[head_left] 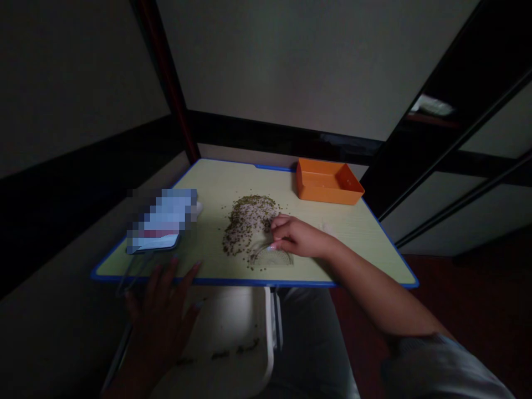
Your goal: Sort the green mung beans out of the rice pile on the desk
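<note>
Right hand [293, 237]: beside granule pile [249, 217], pinching clear protractor [274, 257]. Left hand [160, 313]: spread, nearer, left of pile. Orange bin [328, 191]: beyond pile, right.

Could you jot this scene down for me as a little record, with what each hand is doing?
surface: pale yellow tabletop with blue edging
right hand: fingers curled, thumb at the curved edge of a clear semicircular protractor; firmness of grip unclear
left hand: fingers spread, near the tabletop's front edge
centre: loose heap of small dark and pale grains
far right corner: open orange rectangular box
left side: flat phone-like device, screen blurred
below the front edge: white rounded-corner tray, dark bits inside
</note>
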`<action>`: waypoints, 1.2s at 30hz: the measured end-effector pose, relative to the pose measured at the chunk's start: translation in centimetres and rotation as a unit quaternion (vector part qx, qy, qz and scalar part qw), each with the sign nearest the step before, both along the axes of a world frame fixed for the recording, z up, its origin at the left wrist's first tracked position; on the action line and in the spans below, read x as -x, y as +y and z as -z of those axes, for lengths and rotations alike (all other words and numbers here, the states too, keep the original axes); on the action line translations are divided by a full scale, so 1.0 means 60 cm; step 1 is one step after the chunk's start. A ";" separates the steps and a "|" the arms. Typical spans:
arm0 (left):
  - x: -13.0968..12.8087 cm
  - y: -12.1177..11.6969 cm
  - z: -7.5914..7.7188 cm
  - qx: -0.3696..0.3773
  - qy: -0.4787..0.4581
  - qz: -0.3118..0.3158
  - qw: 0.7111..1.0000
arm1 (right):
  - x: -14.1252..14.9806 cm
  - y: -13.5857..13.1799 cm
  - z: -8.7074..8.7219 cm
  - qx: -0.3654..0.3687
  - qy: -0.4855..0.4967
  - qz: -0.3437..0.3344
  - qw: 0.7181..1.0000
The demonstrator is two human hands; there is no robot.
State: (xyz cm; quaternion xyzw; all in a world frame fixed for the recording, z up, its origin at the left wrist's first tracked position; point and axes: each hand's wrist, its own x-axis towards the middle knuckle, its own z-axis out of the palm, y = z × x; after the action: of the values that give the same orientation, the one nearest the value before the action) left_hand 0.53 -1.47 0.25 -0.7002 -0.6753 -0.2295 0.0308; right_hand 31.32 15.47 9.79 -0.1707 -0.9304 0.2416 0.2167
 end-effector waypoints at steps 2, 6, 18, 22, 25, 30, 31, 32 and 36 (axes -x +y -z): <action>0.000 0.000 0.000 0.002 -0.005 0.000 1.000 | 0.001 0.000 0.001 0.001 -0.005 0.005 1.000; 0.000 -0.001 -0.002 0.005 -0.004 0.005 1.000 | 0.001 -0.001 0.001 0.000 -0.009 0.011 1.000; -0.001 -0.001 -0.001 0.009 0.005 -0.011 1.000 | -0.002 -0.001 -0.006 0.000 -0.022 0.017 1.000; 0.002 0.001 0.004 0.014 0.008 -0.012 1.000 | -0.004 0.000 -0.008 0.016 -0.011 0.018 1.000; 0.005 0.002 0.005 0.014 0.007 -0.009 1.000 | -0.001 -0.001 -0.006 0.025 0.005 0.011 1.000; 0.006 0.001 0.007 0.011 0.019 -0.007 1.000 | 0.003 -0.004 -0.005 0.029 0.002 0.000 1.000; 0.006 0.001 0.007 0.011 0.017 -0.008 1.000 | 0.003 -0.005 -0.006 0.029 0.002 0.000 1.000; 0.006 0.001 0.007 0.011 0.016 -0.009 1.000 | 0.003 -0.005 -0.006 0.030 0.004 0.001 1.000; 0.005 0.000 0.005 0.012 0.011 -0.009 1.000 | 0.002 -0.007 -0.008 0.035 0.011 0.006 0.999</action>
State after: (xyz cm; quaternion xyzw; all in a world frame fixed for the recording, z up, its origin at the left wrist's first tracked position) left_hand 0.26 -1.46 -0.07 -0.6970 -0.6839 -0.2130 0.0322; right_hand 31.20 15.07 10.29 -0.1807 -0.9177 0.2750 0.2224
